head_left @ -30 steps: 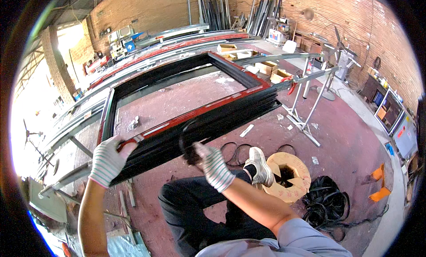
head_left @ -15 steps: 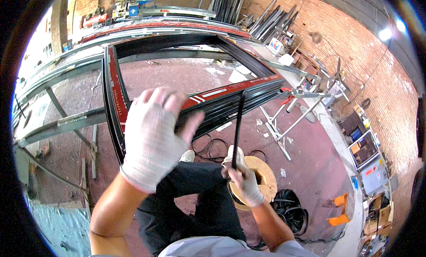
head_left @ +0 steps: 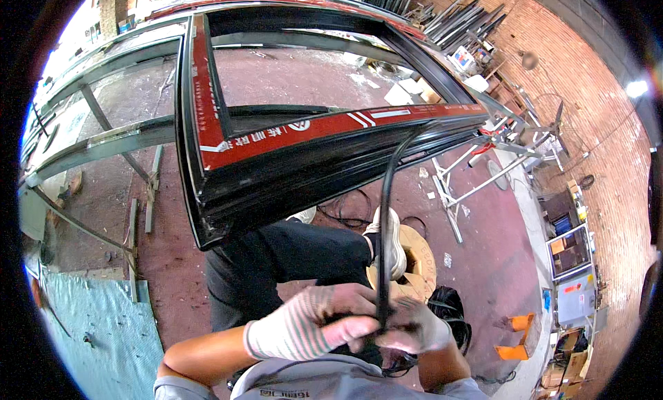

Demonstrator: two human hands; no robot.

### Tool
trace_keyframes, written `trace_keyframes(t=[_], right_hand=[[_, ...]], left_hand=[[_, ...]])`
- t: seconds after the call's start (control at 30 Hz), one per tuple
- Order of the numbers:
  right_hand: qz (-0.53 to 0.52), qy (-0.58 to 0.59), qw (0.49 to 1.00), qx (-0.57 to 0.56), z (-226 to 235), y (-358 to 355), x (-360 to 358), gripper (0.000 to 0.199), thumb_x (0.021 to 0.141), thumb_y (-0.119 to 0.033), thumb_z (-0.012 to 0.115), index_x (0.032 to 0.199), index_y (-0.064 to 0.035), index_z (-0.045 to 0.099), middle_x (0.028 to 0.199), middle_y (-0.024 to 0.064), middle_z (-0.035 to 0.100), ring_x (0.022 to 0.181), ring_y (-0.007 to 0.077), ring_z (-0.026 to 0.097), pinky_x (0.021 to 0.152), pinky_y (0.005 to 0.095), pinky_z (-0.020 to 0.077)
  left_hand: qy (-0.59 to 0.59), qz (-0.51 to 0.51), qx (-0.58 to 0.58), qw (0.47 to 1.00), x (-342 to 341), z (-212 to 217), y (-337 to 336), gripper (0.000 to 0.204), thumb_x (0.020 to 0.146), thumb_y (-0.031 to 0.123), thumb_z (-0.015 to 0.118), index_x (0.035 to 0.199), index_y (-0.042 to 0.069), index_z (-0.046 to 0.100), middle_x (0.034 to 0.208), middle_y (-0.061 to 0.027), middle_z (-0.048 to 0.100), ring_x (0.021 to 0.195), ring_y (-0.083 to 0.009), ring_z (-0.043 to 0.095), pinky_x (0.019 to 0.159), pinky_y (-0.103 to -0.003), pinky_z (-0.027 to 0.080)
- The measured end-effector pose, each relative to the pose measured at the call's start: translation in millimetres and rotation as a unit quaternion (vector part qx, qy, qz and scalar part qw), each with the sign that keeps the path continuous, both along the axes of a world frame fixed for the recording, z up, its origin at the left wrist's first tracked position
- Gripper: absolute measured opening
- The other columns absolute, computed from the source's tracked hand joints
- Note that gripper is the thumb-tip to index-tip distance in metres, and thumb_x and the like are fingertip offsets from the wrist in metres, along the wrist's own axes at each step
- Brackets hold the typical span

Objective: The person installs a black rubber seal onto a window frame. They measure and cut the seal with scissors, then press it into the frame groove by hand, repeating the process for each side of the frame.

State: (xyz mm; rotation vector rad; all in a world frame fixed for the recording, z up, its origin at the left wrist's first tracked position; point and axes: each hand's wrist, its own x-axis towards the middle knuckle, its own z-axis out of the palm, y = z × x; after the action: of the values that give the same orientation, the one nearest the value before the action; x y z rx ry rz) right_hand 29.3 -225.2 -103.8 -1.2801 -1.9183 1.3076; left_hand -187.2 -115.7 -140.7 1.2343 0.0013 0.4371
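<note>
Along the left, a steel rail (head_left: 110,146) runs under the black frame (head_left: 311,162), whose near left corner juts out past it; a hard downward pull could tip or shift the frame at that overhang. Farther right, below the frame's near edge, the gloved left hand (head_left: 314,320) has its fingers curled in, seemingly pinching a black strip (head_left: 387,193). That strip rises between the hands to the frame's near edge, right of its middle; uneven tension might twist or overstretch it, and a slick glove could let it slip. Just beside it is the right hand (head_left: 416,324), blurred, so I cannot tell whether it grips or only steadies. Beyond lie a cardboard spool (head_left: 418,245), close by the person's shoe (head_left: 394,255), and a black coil (head_left: 447,302); a foot moved carelessly could catch loose loops there and jerk the strip.
</note>
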Motion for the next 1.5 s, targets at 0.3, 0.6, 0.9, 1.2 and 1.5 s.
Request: trace_keyframes(t=[0.3,0.6,0.9,1.2,1.5], right_hand=[[-0.321,0.118,0.929,0.143,-180,142,-28,0.008,0.096,-0.01,0.057,0.102,-0.0056,0.061,0.095,0.0016,0.062,0.091,0.0151,0.06,0.081,0.0311,0.049],[-0.403,0.137,0.89,0.165,-201,224,-67,0.029,0.098,-0.024,0.049,0.12,-0.0067,0.057,0.111,0.0098,0.062,0.102,0.0313,0.058,0.09,0.0406,0.0457],[-0.403,-0.048,0.898,0.169,-239,261,-49,0.042,0.098,-0.033,0.048,0.131,-0.0075,0.057,0.134,0.0059,0.059,0.124,0.0294,0.052,0.107,0.044,0.0374],[-0.425,-0.277,0.821,0.264,-215,237,-18,0.042,0.085,-0.027,0.067,0.121,-0.005,0.062,0.115,0.0181,0.069,0.106,0.0373,0.064,0.096,0.0435,0.0486],[-0.395,-0.036,0.916,0.064,-212,115,-24,0.028,0.084,-0.027,0.079,0.09,-0.0039,0.065,0.075,0.0059,0.067,0.068,0.0134,0.062,0.066,0.0306,0.0495]], left_hand=[[0.132,0.139,-0.158,0.969,-63,46,13,0.032,0.102,0.031,0.057,0.109,0.0,0.058,0.087,-0.0057,0.067,0.078,-0.012,0.062,0.074,-0.027,0.05],[0.209,0.261,-0.084,0.939,-83,86,24,0.027,0.097,0.023,0.065,0.109,-0.001,0.06,0.079,-0.0035,0.064,0.067,-0.0104,0.06,0.062,-0.026,0.049],[0.233,0.271,-0.015,0.934,-92,108,45,0.03,0.097,0.031,0.065,0.108,0.003,0.065,0.074,0.0034,0.06,0.061,-0.0042,0.055,0.054,-0.02,0.046],[0.227,0.251,-0.056,0.939,-100,101,53,0.038,0.097,0.03,0.066,0.114,-0.003,0.061,0.075,-0.0005,0.062,0.06,-0.008,0.058,0.051,-0.023,0.047],[0.207,0.205,-0.054,0.955,-110,86,48,0.045,0.097,0.018,0.066,0.133,-0.006,0.054,0.098,-0.0041,0.068,0.085,-0.0079,0.061,0.076,-0.024,0.051]])
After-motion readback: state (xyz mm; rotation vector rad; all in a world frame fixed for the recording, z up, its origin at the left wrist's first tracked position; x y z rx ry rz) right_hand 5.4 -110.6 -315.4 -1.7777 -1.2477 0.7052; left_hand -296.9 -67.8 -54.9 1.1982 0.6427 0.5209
